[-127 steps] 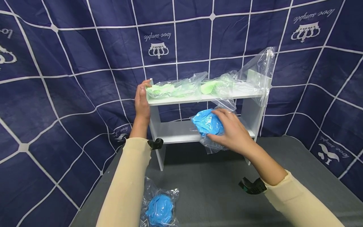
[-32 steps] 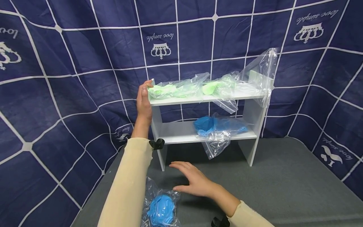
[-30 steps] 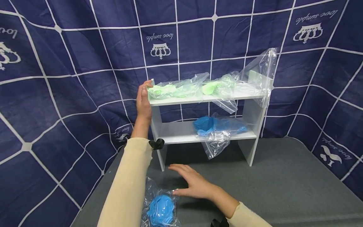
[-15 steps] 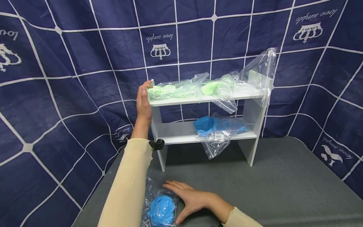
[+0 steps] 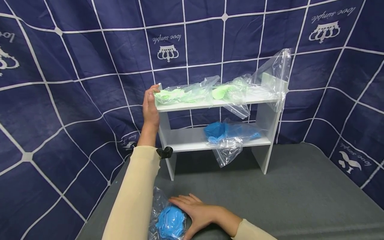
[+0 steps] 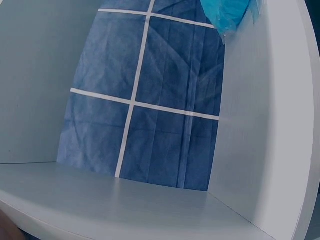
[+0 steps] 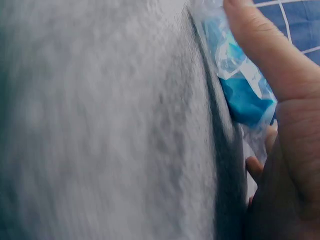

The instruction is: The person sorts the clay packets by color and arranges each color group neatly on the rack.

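Note:
My left hand (image 5: 151, 108) grips the upper left side panel of a small white shelf unit (image 5: 192, 145), its fingers hooked over the panel's edge. On the dark grey table, a crumpled blue bundle in a clear plastic bag (image 5: 171, 222) lies beside my left sleeve. My right hand (image 5: 199, 213) is spread around that bundle's right side, fingers along its far edge and thumb at its near edge. In the right wrist view the thumb overlaps the bagged blue bundle (image 7: 245, 100). A second bagged blue bundle (image 5: 216, 131) sits on the middle shelf, its clear bag hanging over the front.
Bags with pale green contents (image 5: 180, 95) lie along the top shelf. At its right end a clear bag (image 5: 274, 80) stands up and drapes over the edge. Behind hangs a dark blue gridded curtain (image 5: 204, 40). The grey table (image 5: 300, 190) extends to the right.
My right hand has left the blue bundle it held earlier on the middle shelf, then moved down and left to the bagged bundle on the table. My left hand has stayed on the shelf unit.

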### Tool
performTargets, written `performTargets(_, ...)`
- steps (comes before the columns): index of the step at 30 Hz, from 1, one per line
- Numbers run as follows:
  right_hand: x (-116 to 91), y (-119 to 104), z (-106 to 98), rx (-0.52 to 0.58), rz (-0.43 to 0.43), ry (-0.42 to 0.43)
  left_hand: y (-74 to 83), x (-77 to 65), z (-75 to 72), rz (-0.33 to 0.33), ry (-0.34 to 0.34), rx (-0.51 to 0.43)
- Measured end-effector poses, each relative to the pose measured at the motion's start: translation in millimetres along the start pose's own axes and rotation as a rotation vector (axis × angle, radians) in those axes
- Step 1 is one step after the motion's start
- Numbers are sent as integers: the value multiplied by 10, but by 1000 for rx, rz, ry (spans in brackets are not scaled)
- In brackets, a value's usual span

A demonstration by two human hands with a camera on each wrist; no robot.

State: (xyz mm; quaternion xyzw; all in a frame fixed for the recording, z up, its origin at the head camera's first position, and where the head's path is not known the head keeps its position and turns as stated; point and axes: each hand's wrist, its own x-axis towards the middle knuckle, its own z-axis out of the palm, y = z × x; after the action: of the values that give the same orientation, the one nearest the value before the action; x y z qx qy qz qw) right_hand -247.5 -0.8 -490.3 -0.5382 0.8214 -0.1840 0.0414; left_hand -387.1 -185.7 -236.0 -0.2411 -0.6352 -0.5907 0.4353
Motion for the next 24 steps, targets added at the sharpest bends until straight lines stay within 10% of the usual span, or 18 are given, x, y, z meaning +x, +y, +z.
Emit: performTargets(24,-13,-60,69,-9,59,131,44,2,5,-34,10,6)
